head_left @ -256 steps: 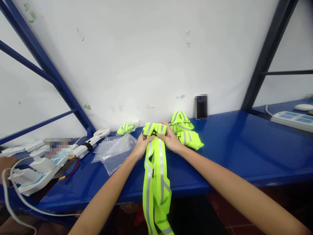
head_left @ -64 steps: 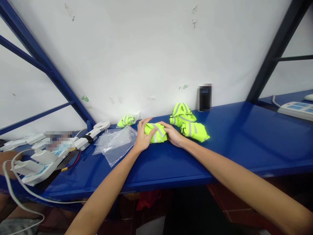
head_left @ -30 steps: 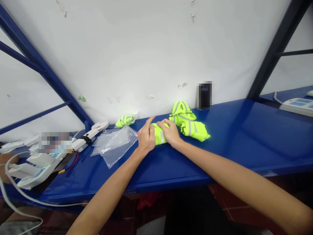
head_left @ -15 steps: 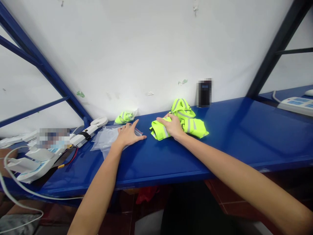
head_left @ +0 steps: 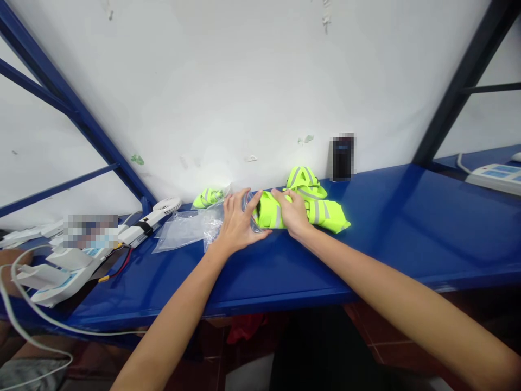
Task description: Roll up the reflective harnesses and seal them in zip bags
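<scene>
A rolled neon-yellow reflective vest [head_left: 269, 210] with grey bands lies on the blue table, my right hand [head_left: 293, 213] gripping it from above. At its left end is my left hand [head_left: 240, 220], thumb and fingers spread within the mouth of a clear plastic bag [head_left: 213, 224], holding it around that end of the roll. How far the roll sits inside is hard to see. A second folded yellow piece [head_left: 330, 213] lies right of my right hand, and whether it joins the roll is hidden. Behind stands a heap of yellow strapping [head_left: 305, 182].
More clear bags [head_left: 179, 231] lie flat to the left, near a bagged yellow item [head_left: 208, 197] by the wall. A white fan [head_left: 167, 205], power strips [head_left: 61, 279] and cables crowd the left end. A dark, blurred-out object [head_left: 342, 157] stands against the wall.
My left hand has moved right, bringing a clear bag from the pile up to the left end of the vest roll. My right hand keeps its grip on the roll.
</scene>
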A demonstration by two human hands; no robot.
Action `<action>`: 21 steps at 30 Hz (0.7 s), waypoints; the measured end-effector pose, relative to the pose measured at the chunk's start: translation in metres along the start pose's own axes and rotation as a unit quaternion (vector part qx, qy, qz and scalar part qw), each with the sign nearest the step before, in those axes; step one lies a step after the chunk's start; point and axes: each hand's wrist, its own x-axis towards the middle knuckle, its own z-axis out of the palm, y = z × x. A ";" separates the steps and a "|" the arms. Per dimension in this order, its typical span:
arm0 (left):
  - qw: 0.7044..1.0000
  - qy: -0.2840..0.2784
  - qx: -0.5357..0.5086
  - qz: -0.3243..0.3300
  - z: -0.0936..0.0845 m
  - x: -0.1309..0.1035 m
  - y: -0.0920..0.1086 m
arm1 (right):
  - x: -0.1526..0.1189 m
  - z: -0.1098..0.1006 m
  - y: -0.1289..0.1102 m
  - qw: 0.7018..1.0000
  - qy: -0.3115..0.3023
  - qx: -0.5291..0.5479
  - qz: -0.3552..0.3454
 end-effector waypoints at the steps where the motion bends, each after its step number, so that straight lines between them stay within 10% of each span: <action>1: 1.000 0.002 0.010 0.010 0.001 0.000 0.005 | -0.002 0.001 0.002 0.999 0.003 -0.039 -0.018; 21: 0.996 -0.068 0.049 -0.010 0.003 0.002 0.025 | -0.012 0.002 0.000 0.979 -0.036 -0.182 -0.082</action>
